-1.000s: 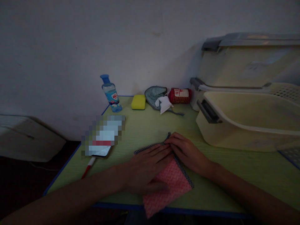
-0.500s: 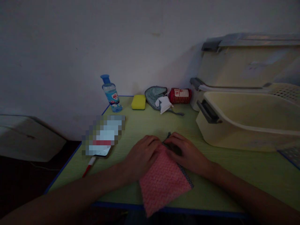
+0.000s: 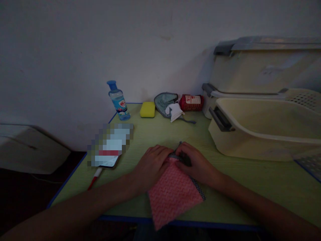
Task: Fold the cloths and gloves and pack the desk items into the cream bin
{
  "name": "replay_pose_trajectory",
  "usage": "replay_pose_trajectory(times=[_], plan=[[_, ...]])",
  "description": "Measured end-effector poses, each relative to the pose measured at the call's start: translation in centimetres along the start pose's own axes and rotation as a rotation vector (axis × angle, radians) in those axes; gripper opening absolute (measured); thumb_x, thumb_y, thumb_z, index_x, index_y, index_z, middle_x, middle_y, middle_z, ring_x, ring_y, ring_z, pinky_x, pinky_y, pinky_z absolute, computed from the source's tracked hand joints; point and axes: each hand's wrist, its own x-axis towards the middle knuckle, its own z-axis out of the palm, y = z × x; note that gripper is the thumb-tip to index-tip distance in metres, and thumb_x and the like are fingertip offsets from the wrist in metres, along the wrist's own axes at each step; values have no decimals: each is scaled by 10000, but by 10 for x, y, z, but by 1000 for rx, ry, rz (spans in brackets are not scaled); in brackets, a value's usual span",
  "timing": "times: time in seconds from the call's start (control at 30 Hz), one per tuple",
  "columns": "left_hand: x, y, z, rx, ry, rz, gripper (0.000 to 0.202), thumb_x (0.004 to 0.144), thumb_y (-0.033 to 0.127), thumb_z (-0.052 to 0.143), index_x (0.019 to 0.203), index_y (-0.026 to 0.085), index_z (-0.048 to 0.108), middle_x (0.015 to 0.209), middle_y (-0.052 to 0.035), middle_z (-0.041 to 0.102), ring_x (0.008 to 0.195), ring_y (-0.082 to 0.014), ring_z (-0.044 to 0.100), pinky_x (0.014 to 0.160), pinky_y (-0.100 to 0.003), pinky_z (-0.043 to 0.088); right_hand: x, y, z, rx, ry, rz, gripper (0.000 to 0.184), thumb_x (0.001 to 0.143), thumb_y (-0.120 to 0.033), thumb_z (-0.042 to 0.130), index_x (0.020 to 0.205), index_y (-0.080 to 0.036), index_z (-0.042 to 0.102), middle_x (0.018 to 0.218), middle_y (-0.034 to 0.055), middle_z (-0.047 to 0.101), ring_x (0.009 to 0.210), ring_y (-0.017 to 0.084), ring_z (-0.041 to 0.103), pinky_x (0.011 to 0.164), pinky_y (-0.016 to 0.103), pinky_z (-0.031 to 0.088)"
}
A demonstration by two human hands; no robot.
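A pink textured cloth (image 3: pixel 175 194) with a dark checkered edging lies near the front of the table, one corner reaching over the blue-trimmed edge. My left hand (image 3: pixel 156 164) rests over its upper left side, fingers curled and gripping it. At its top right, my right hand (image 3: pixel 194 162) pinches the checkered edging, the thumb against the pink side. A short tip of the edging sticks up between the two hands. The fingertips are partly hidden, and dimness hides the fine detail of the hold.
Left on the green table (image 3: pixel 200 214) lies a blurred phone (image 3: pixel 112 144) with a red cable; behind it stands a blue bottle (image 3: pixel 119 102). A yellow sponge (image 3: pixel 147 109), grey cloth (image 3: pixel 164 102), white crumpled piece (image 3: pixel 175 111) and red container (image 3: pixel 192 102) line the wall. Cream baskets (image 3: pixel 240 147) stand right.
My hands have shifted slightly at the cloth's top, and more of the checkered edging shows between them. The whole view has drifted a little; other things stay put.
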Motion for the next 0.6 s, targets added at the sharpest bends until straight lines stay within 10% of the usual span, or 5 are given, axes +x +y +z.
replay_pose_trajectory(times=[0.6], plan=[[0, 1, 1, -70, 23, 31, 169, 818, 56, 455, 937, 145, 535, 937, -50, 575, 909, -180, 525, 837, -343, 450, -1, -2, -6, 87, 66, -14, 40, 800, -176, 523, 771, -173, 550, 786, 27, 528, 748, 150, 511, 673, 285, 419]])
